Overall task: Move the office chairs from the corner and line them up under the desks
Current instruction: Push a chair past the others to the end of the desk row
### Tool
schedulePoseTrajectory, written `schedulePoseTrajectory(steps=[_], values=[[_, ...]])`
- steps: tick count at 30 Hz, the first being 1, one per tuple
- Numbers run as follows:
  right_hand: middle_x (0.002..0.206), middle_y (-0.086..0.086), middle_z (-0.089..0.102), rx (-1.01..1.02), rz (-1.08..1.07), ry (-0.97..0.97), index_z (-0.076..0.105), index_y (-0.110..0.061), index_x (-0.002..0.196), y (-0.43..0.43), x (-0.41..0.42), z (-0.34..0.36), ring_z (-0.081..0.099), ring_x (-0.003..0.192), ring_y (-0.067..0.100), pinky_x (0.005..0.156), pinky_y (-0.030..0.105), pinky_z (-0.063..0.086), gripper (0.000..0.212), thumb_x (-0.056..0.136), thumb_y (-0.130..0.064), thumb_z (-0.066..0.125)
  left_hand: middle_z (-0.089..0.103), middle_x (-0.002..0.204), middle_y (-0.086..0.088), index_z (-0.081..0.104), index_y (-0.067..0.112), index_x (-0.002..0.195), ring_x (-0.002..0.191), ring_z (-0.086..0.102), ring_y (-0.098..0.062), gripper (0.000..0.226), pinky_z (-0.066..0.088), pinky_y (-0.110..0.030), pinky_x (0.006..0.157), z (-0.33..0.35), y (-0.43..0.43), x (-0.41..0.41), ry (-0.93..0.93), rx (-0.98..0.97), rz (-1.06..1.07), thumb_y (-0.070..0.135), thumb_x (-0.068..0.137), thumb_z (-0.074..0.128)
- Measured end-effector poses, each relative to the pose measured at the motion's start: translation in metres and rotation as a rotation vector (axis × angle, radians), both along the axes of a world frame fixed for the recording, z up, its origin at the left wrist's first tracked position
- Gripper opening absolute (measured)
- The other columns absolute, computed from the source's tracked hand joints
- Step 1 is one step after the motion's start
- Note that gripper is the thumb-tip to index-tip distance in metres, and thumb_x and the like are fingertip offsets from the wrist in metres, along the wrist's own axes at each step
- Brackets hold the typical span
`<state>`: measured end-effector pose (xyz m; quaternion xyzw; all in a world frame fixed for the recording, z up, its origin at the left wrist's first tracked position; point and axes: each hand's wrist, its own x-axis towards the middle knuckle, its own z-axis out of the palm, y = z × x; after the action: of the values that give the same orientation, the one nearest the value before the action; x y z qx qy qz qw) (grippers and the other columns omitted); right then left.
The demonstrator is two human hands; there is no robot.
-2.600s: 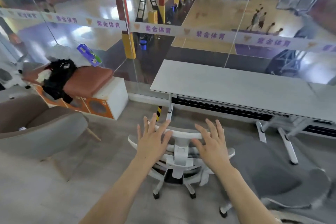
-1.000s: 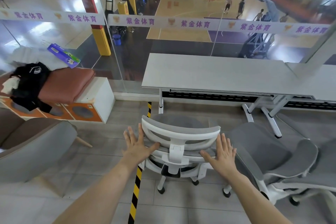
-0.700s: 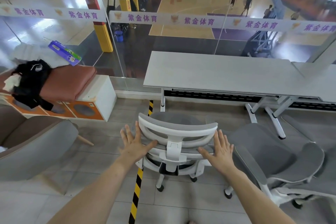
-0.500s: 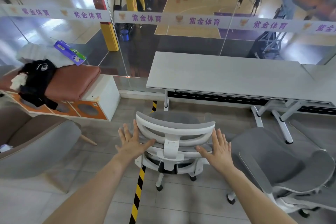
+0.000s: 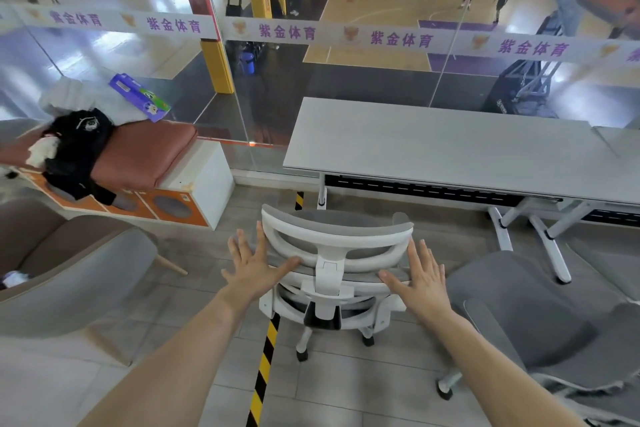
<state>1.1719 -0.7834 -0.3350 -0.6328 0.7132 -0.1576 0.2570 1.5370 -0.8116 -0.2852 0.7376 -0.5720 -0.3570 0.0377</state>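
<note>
**Head view: one chair lined up on the counter, none tucked under yet**

The long grey counter (image 5: 450,149) runs along the glass wall (image 5: 363,80), and no seat sits beneath it. I judge the task to be at an early stage. Two chairs have reached the counter's front side, but neither is pushed in.

The grey chair (image 5: 519,305) sits before the counter's right legs. It is well out from the edge and turned askew, so it needs straightening as well as pushing in.

The white-framed chair (image 5: 325,239) stands upright on its castors before the counter's left end, square to it, with its back toward the camera. It is near the edge, with its seat short of the overhang. It has a white plastic frame, grey mesh panels, a curved headrest and a central white spine.

The left grip (image 5: 252,265) is at the left side of the chair's back, released, with fingers spread straight and the thumb on the mesh band. The right grip (image 5: 420,279) mirrors it on the right side, also released. Both grasp nothing, and I cannot tell whether the palms press. A forward push seems to be what remains.
</note>
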Motion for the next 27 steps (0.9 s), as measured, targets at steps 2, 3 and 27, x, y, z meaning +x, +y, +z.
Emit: schedulePoseTrajectory(steps=[2,3,27], values=[[0.173,-0.004,-0.010,0.002,-0.004,0.003,-0.014,-0.053,0.157,0.005,-0.002,-0.002,-0.010,0.158,0.015,0.127,0.051,-0.009,0.107,0.073,-0.102,0.032,-0.047,0.160,0.005,-0.046,0.061,0.135,0.145,-0.047,-0.021,0.131,-0.002,-0.076,0.118,-0.003,0.002,-0.001,-0.010,-0.002,-0.006,0.113,0.050,0.039],[0.173,-0.004,-0.010,0.005,-0.003,0.007,-0.014,-0.052,0.158,0.008,-0.002,-0.003,-0.010,0.158,0.015,0.127,0.051,-0.009,0.108,0.073,-0.102,0.031,-0.047,0.160,0.004,-0.047,0.061,0.135,0.144,-0.048,-0.021,0.133,-0.002,-0.076,0.117,-0.004,0.004,-0.001,-0.014,0.002,-0.008,0.114,0.049,0.039],[0.173,-0.002,-0.012,0.061,-0.007,0.042,-0.016,-0.046,0.159,0.019,0.013,0.010,-0.015,0.158,0.016,0.126,0.048,-0.011,0.109,0.076,-0.098,0.032,-0.046,0.161,-0.002,-0.050,0.053,0.136,0.146,-0.045,-0.026,0.126,-0.007,-0.074,0.117,-0.005,0.010,0.006,-0.140,-0.012,-0.054,0.113,0.057,0.028]])
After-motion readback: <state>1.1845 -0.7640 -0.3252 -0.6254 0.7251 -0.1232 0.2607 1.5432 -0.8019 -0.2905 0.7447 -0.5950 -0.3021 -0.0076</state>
